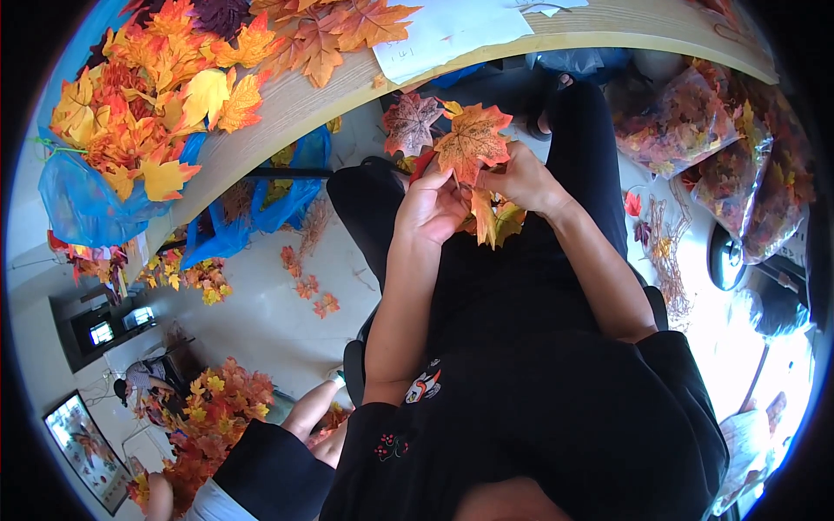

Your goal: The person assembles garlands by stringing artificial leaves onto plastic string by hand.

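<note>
Above my lap, both hands are closed around a small bunch of artificial maple leaves. An orange leaf with dark veins faces up, a greyish-pink one sits at its left, and yellow ones hang below. My left hand grips the bunch from the left, its thumb and fingers near a bit of red. From the right, my right hand pinches the base of the orange leaf. The stems between my fingers are hidden.
A curved wooden table edge runs ahead, bearing white paper and a heap of orange leaves over a blue plastic bag. Clear bags of leaves stand at right. Loose leaves lie on the floor. A co-worker sits at lower left.
</note>
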A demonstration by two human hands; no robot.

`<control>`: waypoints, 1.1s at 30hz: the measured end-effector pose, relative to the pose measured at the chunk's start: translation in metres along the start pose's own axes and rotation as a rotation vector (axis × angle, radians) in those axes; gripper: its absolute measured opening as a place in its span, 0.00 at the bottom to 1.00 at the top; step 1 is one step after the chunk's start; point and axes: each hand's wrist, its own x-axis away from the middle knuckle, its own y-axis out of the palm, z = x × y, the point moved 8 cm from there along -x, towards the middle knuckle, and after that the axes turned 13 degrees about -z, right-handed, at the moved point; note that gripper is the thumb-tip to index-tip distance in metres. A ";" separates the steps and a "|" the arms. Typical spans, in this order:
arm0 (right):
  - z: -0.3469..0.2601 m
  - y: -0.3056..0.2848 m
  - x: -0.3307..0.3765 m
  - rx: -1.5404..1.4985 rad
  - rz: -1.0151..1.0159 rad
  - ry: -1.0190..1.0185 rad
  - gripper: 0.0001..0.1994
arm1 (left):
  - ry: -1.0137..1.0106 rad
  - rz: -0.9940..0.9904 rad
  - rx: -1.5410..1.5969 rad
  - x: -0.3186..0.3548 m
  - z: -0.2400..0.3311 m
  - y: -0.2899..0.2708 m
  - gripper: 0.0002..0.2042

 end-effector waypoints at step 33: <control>-0.074 -0.039 -0.026 1.099 0.005 -0.346 0.12 | -0.112 -0.340 -0.805 0.015 0.004 0.058 0.13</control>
